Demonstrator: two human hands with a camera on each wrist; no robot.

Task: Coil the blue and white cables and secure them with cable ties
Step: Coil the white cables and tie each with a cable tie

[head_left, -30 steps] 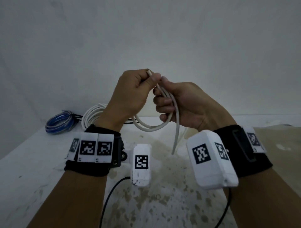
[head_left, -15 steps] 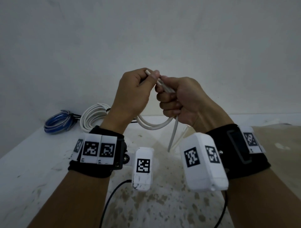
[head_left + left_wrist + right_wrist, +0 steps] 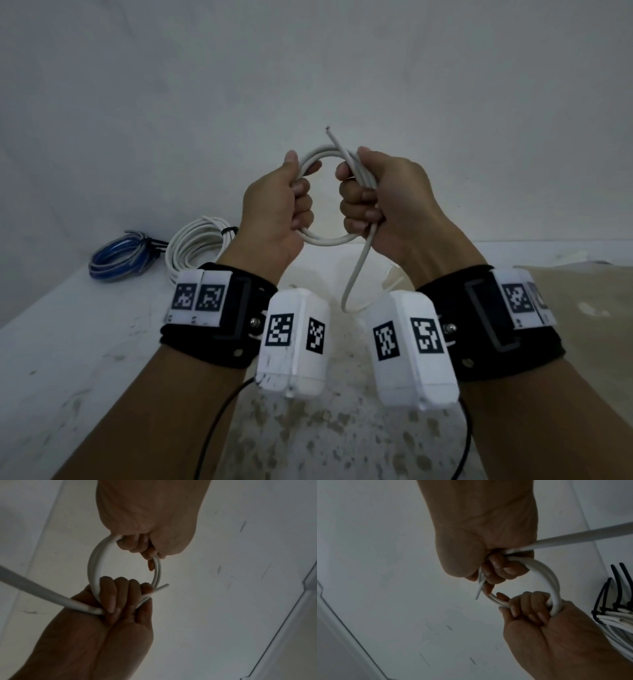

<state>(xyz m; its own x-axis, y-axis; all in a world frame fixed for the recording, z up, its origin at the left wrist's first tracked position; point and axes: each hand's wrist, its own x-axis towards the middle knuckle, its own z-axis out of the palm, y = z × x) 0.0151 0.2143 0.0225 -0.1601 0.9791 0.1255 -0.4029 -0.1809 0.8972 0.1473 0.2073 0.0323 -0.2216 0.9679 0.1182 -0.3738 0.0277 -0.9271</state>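
A: Looking across the whole table [image 3: 61, 370], what lies where?

B: At ten o'clock from the hands, well apart, sit a tied white bundle [image 3: 195, 245] and, beyond it, a tied blue bundle [image 3: 116, 253]. Open room lies toward six o'clock.

A: And the white cable [image 3: 325, 240] in hand?

B: It is held up as a small ring between both fists. The left hand [image 3: 274, 212] is curled round its nine o'clock side, the right hand [image 3: 383, 202] round its three o'clock side.

A: What does the next wrap turn on?

B: The loose tail [image 3: 356, 274] drops from the right fist toward six o'clock, so the left hand seems free to fetch it. The short end [image 3: 337, 142] pokes out at twelve.
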